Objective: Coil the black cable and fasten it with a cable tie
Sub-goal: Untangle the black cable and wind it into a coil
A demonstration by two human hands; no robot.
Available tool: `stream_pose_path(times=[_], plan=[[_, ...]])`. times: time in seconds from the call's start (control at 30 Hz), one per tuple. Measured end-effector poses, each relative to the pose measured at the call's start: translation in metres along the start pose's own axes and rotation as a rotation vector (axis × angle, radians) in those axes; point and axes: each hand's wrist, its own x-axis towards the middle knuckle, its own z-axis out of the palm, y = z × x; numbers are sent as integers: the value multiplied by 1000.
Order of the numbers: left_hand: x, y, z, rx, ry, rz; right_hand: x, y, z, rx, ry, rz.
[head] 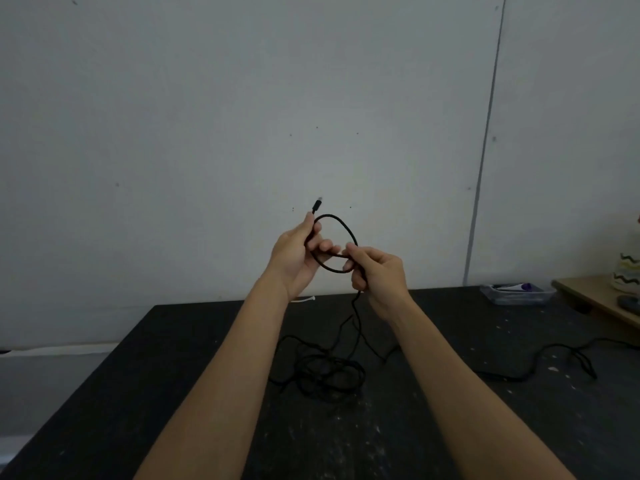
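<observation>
I hold the black cable [341,224] up in front of the wall, above the dark table [173,393]. My left hand [294,258] grips it near its plug end, and the plug [317,204] sticks up past my fingers. One small loop arcs from there over to my right hand [379,278], which pinches the cable where the loop closes. Below my right hand the cable hangs down to a loose tangle [325,374] lying on the table. A white cable tie [304,299] lies on the table behind my left wrist, partly hidden.
A second black cable [540,362] snakes across the table's right side. At the back right stands a clear plastic box [517,294]. A wooden board [595,299] with a patterned vase [628,271] sits at the far right. The table's left edge runs diagonally.
</observation>
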Motion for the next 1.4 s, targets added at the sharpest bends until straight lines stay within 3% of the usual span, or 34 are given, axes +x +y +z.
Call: stream_pose_path(times=[0.17,0.37,0.7,0.83,1.0,1.17,1.3,1.4], plan=[[-13,-11,-9,-136,-103,44,-5,4,4,47,8,57],[-18,-35,-8,-13,-1,152,-10,0,18,-69,76,42],[-9,-7,-27,112,134,81,-27,23,-4,-308,-320,56],[-3,0,-32,58,184,93,-31,39,-14,-311,-334,55],[-11,-18,-27,31,150,-25,-33,39,7,-204,-239,72],[-5,-24,-25,328,342,98,-44,35,21,-25,-226,97],[-3,-33,-23,692,443,195,-54,35,32,-346,-144,-220],[-2,-33,-24,706,432,159,-51,40,34,-402,-16,-207]])
